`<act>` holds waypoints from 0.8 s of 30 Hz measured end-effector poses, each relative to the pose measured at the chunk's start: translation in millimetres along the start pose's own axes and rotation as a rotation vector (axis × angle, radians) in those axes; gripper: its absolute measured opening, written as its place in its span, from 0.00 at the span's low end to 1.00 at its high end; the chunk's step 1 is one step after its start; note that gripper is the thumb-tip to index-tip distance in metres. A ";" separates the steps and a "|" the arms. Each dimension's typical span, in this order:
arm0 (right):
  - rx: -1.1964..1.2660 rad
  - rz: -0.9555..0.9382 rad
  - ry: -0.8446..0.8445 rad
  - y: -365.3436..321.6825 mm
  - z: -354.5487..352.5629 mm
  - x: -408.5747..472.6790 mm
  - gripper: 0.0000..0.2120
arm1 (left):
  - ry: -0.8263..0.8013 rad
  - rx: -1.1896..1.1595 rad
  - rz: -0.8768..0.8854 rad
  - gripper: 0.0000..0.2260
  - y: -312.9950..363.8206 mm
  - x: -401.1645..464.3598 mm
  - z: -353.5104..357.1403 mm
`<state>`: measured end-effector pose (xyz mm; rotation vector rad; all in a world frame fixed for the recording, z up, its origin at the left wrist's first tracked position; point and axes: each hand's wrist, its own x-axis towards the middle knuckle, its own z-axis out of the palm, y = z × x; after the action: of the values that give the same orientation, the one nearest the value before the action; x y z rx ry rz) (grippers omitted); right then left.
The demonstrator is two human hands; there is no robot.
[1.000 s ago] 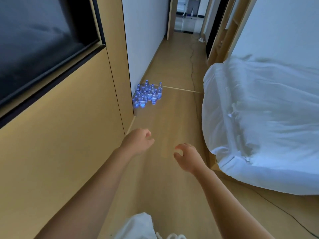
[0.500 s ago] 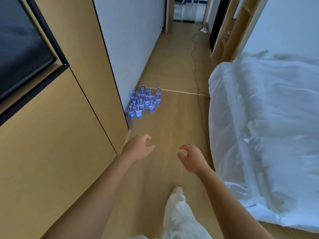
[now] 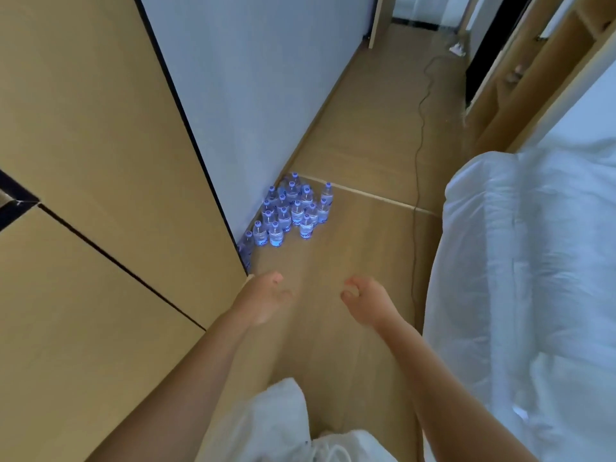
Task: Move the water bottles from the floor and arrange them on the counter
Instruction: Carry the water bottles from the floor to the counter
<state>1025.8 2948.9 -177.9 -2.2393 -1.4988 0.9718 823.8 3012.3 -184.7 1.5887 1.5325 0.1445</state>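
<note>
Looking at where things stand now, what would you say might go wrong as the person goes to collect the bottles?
The water bottles stand upright and tightly clustered against the wall; grabbing one could topple its neighbours like skittles. A dark cable runs along the floor beside the bed, a possible trip hazard. Both the left hand and right hand are empty, so many trips are likely; overloading risks drops.

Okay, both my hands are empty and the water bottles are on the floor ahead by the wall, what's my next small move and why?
Probably step closer and crouch. The water bottles stand upright in a cluster against the wall, ahead of your left hand and right hand, and neither hand touches one yet.
</note>
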 end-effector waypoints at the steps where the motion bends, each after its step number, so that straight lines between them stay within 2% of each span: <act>1: -0.002 -0.001 -0.012 -2.3 -3.1 18.7 0.18 | 0.001 -0.021 -0.012 0.09 3.1 17.6 -3.6; 8: -0.015 0.042 -0.085 -22.2 -18.5 163.7 0.18 | 0.000 -0.088 -0.058 0.07 31.0 170.5 -30.5; 12: -0.013 0.108 -0.189 -43.4 -20.9 234.7 0.17 | -0.030 -0.058 -0.144 0.12 35.9 242.2 -45.9; 15: 0.018 0.138 -0.235 -56.7 -20.6 283.0 0.17 | -0.046 -0.058 -0.201 0.07 32.7 289.8 -56.2; 17: 0.034 0.170 -0.251 -60.4 -20.8 308.8 0.16 | -0.058 -0.064 -0.237 0.07 30.8 316.2 -61.0; 19: 0.029 0.192 -0.282 -62.4 -21.9 331.0 0.15 | -0.079 -0.074 -0.264 0.09 32.7 338.8 -64.9; 22: 0.004 0.186 -0.336 -60.6 -22.3 369.2 0.06 | -0.085 -0.091 -0.324 0.07 37.5 375.5 -70.7; 24: 0.013 0.196 -0.360 -56.8 -20.5 396.9 0.08 | -0.077 -0.107 -0.375 0.09 38.5 402.3 -72.5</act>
<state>1093.2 3331.2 -280.5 -2.3262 -1.4141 1.5067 897.7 3396.3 -310.1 1.1867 1.7026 -0.0437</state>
